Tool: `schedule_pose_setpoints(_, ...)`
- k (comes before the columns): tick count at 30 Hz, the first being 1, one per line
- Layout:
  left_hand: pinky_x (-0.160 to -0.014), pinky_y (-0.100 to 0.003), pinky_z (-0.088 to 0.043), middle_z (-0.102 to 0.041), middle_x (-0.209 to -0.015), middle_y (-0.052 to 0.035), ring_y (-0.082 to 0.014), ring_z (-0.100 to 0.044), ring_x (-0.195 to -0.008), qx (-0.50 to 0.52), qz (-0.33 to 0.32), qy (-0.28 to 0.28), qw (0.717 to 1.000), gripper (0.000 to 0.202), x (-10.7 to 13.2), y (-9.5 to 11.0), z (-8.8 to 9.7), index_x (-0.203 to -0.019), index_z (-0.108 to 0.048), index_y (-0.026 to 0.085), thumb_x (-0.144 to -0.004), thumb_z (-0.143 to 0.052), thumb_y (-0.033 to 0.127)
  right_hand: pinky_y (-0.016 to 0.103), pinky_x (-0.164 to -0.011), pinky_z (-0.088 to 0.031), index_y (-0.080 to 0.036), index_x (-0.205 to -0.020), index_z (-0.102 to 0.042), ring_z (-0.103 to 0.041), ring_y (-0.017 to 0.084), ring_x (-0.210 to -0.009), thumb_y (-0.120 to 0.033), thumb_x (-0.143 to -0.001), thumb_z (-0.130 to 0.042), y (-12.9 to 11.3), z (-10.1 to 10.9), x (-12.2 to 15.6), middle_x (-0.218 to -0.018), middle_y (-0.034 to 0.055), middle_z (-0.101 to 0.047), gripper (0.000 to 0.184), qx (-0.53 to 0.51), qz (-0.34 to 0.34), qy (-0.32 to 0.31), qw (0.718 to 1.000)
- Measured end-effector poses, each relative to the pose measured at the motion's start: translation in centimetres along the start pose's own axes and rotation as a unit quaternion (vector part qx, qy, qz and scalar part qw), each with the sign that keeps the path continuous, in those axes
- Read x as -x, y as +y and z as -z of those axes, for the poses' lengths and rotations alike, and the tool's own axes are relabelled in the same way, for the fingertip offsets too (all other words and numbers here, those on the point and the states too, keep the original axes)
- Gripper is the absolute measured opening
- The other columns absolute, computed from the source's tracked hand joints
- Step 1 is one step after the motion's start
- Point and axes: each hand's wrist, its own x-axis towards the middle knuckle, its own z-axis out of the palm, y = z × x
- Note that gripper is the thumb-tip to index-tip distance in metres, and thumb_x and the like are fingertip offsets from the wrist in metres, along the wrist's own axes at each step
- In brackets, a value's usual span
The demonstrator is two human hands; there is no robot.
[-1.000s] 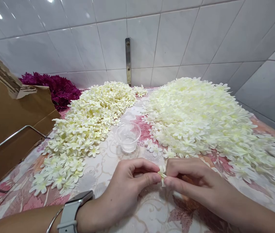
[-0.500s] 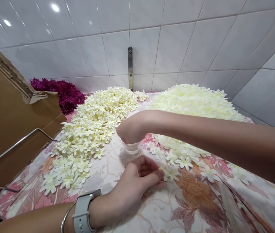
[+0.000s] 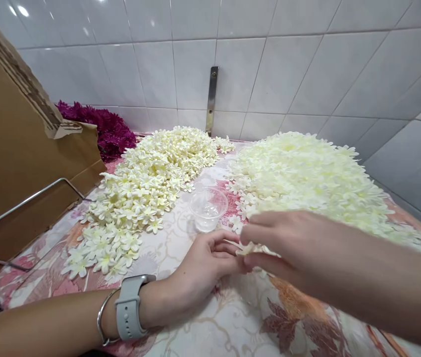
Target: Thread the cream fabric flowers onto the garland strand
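Note:
My left hand (image 3: 201, 270) rests on the floral tablecloth (image 3: 214, 327), its fingers curled and pinching a small cream fabric flower (image 3: 240, 247). My right hand (image 3: 288, 248) meets it from the right, thumb and fingers closed on the same flower. A small clear plastic cup (image 3: 208, 208) with a little liquid stands just behind both hands. A grey watch (image 3: 129, 307) and a bangle sit on my left wrist.
A pile of small cream flowers (image 3: 147, 188) runs along the left, a bigger pile of larger cream petals (image 3: 307, 178) lies on the right. Magenta flowers (image 3: 106, 131) sit at the back left beside a cardboard box (image 3: 17, 148) with a metal rod. White tiled walls close the back and right.
My right hand went from the pinched flower to the cup half a second ago, then came back to the flower at my left fingers. The view shifted slightly.

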Motion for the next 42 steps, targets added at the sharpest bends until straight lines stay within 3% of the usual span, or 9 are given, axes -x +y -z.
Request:
schedule_pose_setpoints(3,-0.064,-0.022,-0.040,-0.061,-0.069,-0.0003,-0.0103,-0.056,-0.065,0.019,0.021,-0.002,1.000,0.024,0.1,-0.2,0.1,-0.084,-0.064,0.013,-0.063,-0.073,0.007,0.024,-0.041,-0.039,-0.018,-0.068,-0.058,-0.055,0.014,-0.048,-0.011,-0.076,-0.060,-0.8,-1.9,3.2,-0.061,0.0018,-0.057,0.011,0.014,-0.023,0.008,1.000)
schedule_pose_setpoints(6,-0.073,-0.023,-0.042,-0.065,-0.079,-0.0020,-0.0114,-0.059,-0.075,0.061,0.036,-0.023,0.997,0.032,0.2,-0.6,0.1,-0.097,-0.064,0.016,-0.067,-0.074,0.009,0.025,-0.048,-0.046,-0.018,-0.080,-0.055,-0.059,0.016,-0.061,-0.014,-0.089,-0.044,-0.7,-3.4,4.8,-0.074,0.0057,-0.059,0.014,-0.052,-0.078,0.043,0.995)
schedule_pose_setpoints(12,-0.076,-0.023,-0.040,-0.068,-0.094,-0.0021,-0.0117,-0.060,-0.085,0.070,0.045,-0.028,0.996,0.042,0.7,-0.4,-0.1,-0.112,-0.058,0.026,-0.074,-0.071,0.013,0.023,-0.066,-0.051,-0.022,-0.100,-0.051,-0.065,0.015,-0.085,-0.012,-0.090,-0.041,-0.4,-4.5,5.8,-0.093,0.0063,-0.064,0.017,-0.121,-0.106,0.131,0.978)
schedule_pose_setpoints(20,-0.076,-0.025,-0.039,-0.064,-0.100,0.0003,-0.0117,-0.056,-0.086,-0.008,0.002,-0.017,1.000,0.036,1.0,0.4,-0.2,-0.109,-0.061,0.030,-0.078,-0.065,0.012,0.024,-0.051,-0.047,-0.023,-0.105,-0.057,-0.061,0.015,-0.059,-0.025,-0.090,-0.044,1.2,-3.6,6.3,-0.076,0.0013,-0.067,0.020,-0.199,-0.239,0.139,0.940)
schedule_pose_setpoints(24,-0.077,-0.025,-0.039,-0.065,-0.096,0.0002,-0.0116,-0.056,-0.086,-0.001,-0.004,-0.007,1.000,0.031,0.8,0.2,-0.2,-0.106,-0.062,0.028,-0.079,-0.064,0.013,0.023,-0.050,-0.043,-0.022,-0.083,-0.067,-0.059,0.015,-0.058,-0.034,-0.086,-0.054,1.6,-2.7,6.0,-0.068,0.0006,-0.066,0.018,-0.247,-0.273,0.129,0.921)
schedule_pose_setpoints(29,-0.077,-0.024,-0.039,-0.066,-0.093,0.0009,-0.0109,-0.055,-0.083,-0.015,-0.007,-0.011,1.000,0.026,0.7,0.3,0.0,-0.104,-0.063,0.027,-0.080,-0.063,0.016,0.024,-0.040,-0.029,-0.020,-0.055,-0.053,-0.038,0.010,-0.039,-0.042,-0.089,-0.046,1.9,-2.7,5.8,-0.044,-0.0045,-0.041,0.041,-0.261,-0.327,0.106,0.902)
schedule_pose_setpoints(36,-0.077,-0.023,-0.041,-0.066,-0.092,-0.0007,-0.0125,-0.056,-0.086,-0.019,-0.002,-0.009,1.000,0.025,0.6,0.1,0.1,-0.102,-0.064,0.025,-0.079,-0.064,0.016,0.024,-0.048,-0.043,-0.019,-0.095,-0.060,-0.055,0.013,-0.049,-0.030,-0.092,-0.037,2.1,-3.3,5.9,-0.061,0.0000,-0.062,0.025,-0.314,-0.279,0.062,0.905)
schedule_pose_setpoints(39,-0.075,-0.023,-0.042,-0.066,-0.090,-0.0013,-0.0125,-0.057,-0.083,-0.002,0.017,-0.025,1.000,0.019,0.5,0.0,0.0,-0.096,-0.066,0.024,-0.078,-0.066,0.017,0.022,-0.044,-0.039,-0.020,-0.070,-0.058,-0.051,0.011,-0.042,-0.031,-0.093,-0.039,1.8,-3.0,5.8,-0.049,-0.0024,-0.057,0.032,-0.304,-0.260,0.027,0.916)
schedule_pose_setpoints(42,-0.071,-0.023,-0.043,-0.065,-0.081,-0.0023,-0.0112,-0.057,-0.073,0.028,0.049,-0.053,0.997,0.010,0.5,-0.1,-0.1,-0.086,-0.068,0.018,-0.076,-0.068,0.020,0.022,-0.038,-0.027,-0.020,-0.047,-0.041,-0.037,0.008,-0.035,-0.033,-0.088,-0.048,1.5,-2.8,5.7,-0.038,-0.0058,-0.038,0.044,-0.177,-0.231,0.059,0.955)
